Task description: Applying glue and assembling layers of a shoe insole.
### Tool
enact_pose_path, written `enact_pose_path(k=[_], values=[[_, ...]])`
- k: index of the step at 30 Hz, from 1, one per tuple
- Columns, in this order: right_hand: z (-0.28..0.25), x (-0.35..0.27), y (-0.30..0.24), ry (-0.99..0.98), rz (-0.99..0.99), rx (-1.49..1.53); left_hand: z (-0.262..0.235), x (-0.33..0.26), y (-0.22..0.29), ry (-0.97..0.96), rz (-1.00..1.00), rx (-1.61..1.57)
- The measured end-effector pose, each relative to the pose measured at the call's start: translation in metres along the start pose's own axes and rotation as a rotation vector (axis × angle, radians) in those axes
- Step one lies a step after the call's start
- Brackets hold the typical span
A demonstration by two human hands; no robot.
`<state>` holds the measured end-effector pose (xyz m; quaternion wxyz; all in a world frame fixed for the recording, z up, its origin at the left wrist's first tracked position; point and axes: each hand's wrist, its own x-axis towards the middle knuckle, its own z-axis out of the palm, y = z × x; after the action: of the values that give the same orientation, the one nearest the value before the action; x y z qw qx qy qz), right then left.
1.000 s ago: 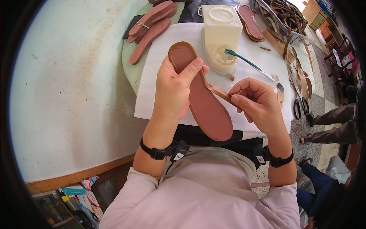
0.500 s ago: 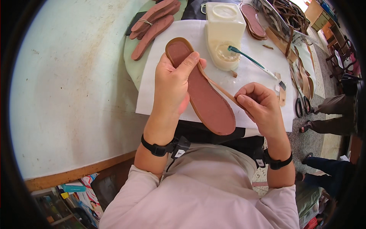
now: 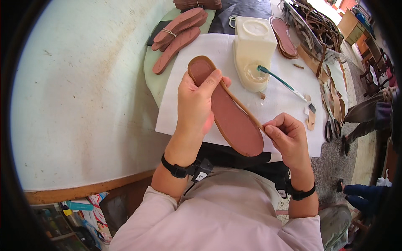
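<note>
Above the white sheet's near edge, my left hand (image 3: 196,98) grips a reddish-brown shoe sole (image 3: 236,121) around its narrower far end, thumb on top. A thin tan leather strip (image 3: 245,108) runs round the sole's rim. My right hand (image 3: 287,136) pinches the strip's loose end between thumb and fingers, beside the sole's wide near end. Along the right edge the strip lies close to the sole, with a thin gap partway down. Beyond the sole stands a cream plastic glue container (image 3: 255,44), and a teal-and-white brush (image 3: 284,83) leans from its opening.
Banded soles (image 3: 180,27) lie at the back left; more soles (image 3: 284,37) sit behind the container. Black-handled scissors (image 3: 333,127) and leather scraps (image 3: 312,119) are at right. A bin of leather strips (image 3: 316,27) stands back right. People's legs (image 3: 368,113) show beyond the table.
My right hand has drawn the strip down and inward, so it lies closer along the sole's right edge. The whole scene sits slightly lower in view.
</note>
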<state>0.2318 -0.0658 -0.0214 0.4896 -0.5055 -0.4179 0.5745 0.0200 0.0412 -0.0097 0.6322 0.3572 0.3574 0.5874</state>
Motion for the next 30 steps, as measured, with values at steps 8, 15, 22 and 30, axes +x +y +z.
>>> enact_pose_path(k=[8, 15, 22, 30], values=[[0.002, 0.0, 0.003, 0.036, -0.027, -0.046, 0.005, 0.0, 0.0, 0.003, 0.007, -0.017], [-0.002, 0.003, -0.005, 0.058, -0.054, -0.088, 0.007, 0.001, -0.004, -0.007, 0.045, 0.016], [-0.001, 0.002, -0.024, -0.001, -0.111, -0.213, 0.014, -0.002, 0.002, -0.039, 0.028, 0.025], [-0.004, 0.007, -0.049, -0.208, -0.018, -0.345, 0.02, -0.01, 0.009, -0.148, 0.023, 0.026]])
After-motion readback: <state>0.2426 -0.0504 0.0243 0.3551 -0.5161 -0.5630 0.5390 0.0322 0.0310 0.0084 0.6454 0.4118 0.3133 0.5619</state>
